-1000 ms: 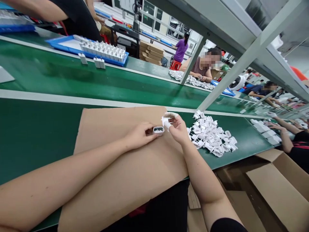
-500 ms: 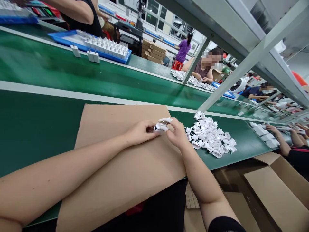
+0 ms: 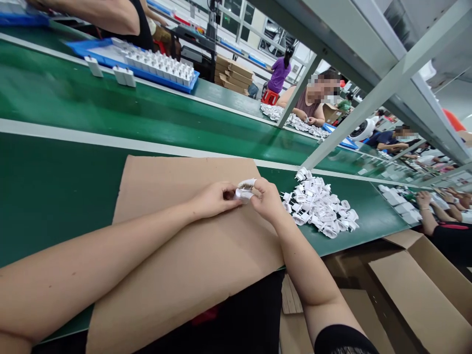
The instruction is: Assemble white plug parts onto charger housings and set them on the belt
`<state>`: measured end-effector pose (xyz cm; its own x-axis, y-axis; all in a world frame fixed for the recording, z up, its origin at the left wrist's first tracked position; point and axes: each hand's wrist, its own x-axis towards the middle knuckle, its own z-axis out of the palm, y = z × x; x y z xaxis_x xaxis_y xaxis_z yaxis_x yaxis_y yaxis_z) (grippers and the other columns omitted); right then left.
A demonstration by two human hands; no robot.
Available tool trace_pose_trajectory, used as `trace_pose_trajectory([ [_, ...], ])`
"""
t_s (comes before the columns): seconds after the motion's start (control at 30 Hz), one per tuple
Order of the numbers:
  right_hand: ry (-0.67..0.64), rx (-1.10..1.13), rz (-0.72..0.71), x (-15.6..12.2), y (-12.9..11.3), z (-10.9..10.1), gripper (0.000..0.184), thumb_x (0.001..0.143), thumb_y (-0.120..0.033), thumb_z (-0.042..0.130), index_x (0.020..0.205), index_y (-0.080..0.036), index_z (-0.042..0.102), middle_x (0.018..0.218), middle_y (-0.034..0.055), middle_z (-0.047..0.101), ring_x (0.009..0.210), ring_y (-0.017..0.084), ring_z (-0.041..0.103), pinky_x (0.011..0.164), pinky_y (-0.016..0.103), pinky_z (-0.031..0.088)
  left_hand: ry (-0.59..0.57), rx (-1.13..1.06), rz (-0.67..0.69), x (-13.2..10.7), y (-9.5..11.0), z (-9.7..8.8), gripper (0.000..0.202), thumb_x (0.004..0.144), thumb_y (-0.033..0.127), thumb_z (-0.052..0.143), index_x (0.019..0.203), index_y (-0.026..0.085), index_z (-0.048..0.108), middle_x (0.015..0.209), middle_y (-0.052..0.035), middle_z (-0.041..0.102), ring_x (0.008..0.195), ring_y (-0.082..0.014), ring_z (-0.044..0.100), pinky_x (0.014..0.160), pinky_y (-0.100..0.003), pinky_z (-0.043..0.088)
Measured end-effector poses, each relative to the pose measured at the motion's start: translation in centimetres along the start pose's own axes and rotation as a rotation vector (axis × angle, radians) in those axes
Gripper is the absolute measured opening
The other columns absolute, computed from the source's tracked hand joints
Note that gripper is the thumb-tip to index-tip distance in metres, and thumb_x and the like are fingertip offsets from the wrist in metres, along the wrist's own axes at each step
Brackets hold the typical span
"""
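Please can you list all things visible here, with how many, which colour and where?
Small white plastic charger part: one, white, between both hands
Loose white plastic charger parts: many, white, heaped on near bench
Flat brown cardboard sheet: one, brown, on near bench
Long green workbenches: two seen, green, near and beyond
Blue plastic tray of white chargers: one, blue, far bench
Open brown cardboard box: one, brown, lower right
Pale grey metal shelf frame: one, grey, above the benches
Co-workers: several, beyond the benches
Left hand: one, over the cardboard
Right hand: one, white finger cots on its fingers, over the cardboard
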<state>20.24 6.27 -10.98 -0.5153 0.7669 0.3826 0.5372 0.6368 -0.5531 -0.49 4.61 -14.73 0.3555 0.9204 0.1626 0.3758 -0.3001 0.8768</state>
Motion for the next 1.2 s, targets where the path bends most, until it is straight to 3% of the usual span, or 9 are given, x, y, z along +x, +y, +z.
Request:
trace_pose_trajectory([
  [0.43, 0.169, 0.061, -0.04, -0.5, 0.0, 0.4, 0.028, 0.089, -0.017, 0.061, 0.111, -0.026, 0.076, 0.105, 0.0044, 0.077, 0.099, 0.023, 0.07, 0.095, 0.038, 0.055, 0.018, 0.039, -0.004, 0.1, -0.1, -0.2, 0.035, 0.08, 0.054, 0.071, 0.087, 0.02, 0.071, 0.078, -0.0022, 0.065, 0.071, -0.0195, 0.058, 0.062, -0.03, 0.041],
  [0.63, 0.035, -0.084, -0.072, -0.5, -0.3, 0.2, 0.04, 0.082, -0.008, 0.057, 0.113, -0.025, 0.075, 0.105, 0.0049, 0.077, 0.101, 0.025, 0.068, 0.095, 0.04, 0.052, 0.004, 0.015, -0.002, 0.1, 0.0, -0.2, 0.034, 0.081, 0.054, 0.069, 0.087, 0.02, 0.07, 0.083, -0.0037, 0.068, 0.074, -0.0207, 0.061, 0.064, -0.031, 0.042],
  [0.77, -0.02, -0.222, -0.045, -0.4, -0.4, 0.2, 0.048, 0.077, -0.004, 0.056, 0.115, -0.027, 0.075, 0.108, 0.0043, 0.078, 0.108, 0.027, 0.066, 0.111, 0.046, 0.044, 0.012, 0.012, 0.0, 0.2, -0.5, -0.1, 0.034, 0.08, 0.054, 0.069, 0.084, 0.02, 0.068, 0.08, -0.003, 0.066, 0.075, -0.0212, 0.061, 0.065, -0.032, 0.043],
  [0.9, -0.034, -0.244, -0.011, 0.0, -0.4, 0.2, 0.05, 0.073, -0.001, 0.055, 0.11, -0.027, 0.075, 0.101, 0.0009, 0.078, 0.103, 0.024, 0.067, 0.121, 0.05, 0.034, 0.01, 0.022, -0.005, 0.2, -0.5, -0.1, 0.034, 0.08, 0.053, 0.07, 0.082, 0.02, 0.068, 0.079, -0.0027, 0.065, 0.075, -0.021, 0.061, 0.066, -0.032, 0.043],
  [1.07, 0.005, -0.061, 0.036, -0.1, 0.1, 0.7, 0.033, 0.08, -0.01, 0.061, 0.106, -0.026, 0.075, 0.102, 0.0024, 0.078, 0.095, 0.023, 0.068, 0.1, 0.041, 0.05, 0.019, 0.021, 0.005, 0.2, -0.2, -0.2, 0.037, 0.082, 0.056, 0.07, 0.085, 0.02, 0.071, 0.08, -0.0033, 0.068, 0.073, -0.0205, 0.06, 0.063, -0.031, 0.041],
  [1.2, 0.052, 0.094, 0.095, -0.5, 1.0, 1.9, 0.037, 0.087, -0.021, 0.062, 0.122, -0.028, 0.072, 0.116, 0.0046, 0.074, 0.108, 0.024, 0.065, 0.103, 0.042, 0.051, 0.044, -0.021, 0.008, 0.2, -0.2, 0.0, 0.035, 0.081, 0.053, 0.072, 0.092, 0.02, 0.074, 0.08, -0.0028, 0.067, 0.072, -0.0199, 0.06, 0.065, -0.031, 0.043],
])
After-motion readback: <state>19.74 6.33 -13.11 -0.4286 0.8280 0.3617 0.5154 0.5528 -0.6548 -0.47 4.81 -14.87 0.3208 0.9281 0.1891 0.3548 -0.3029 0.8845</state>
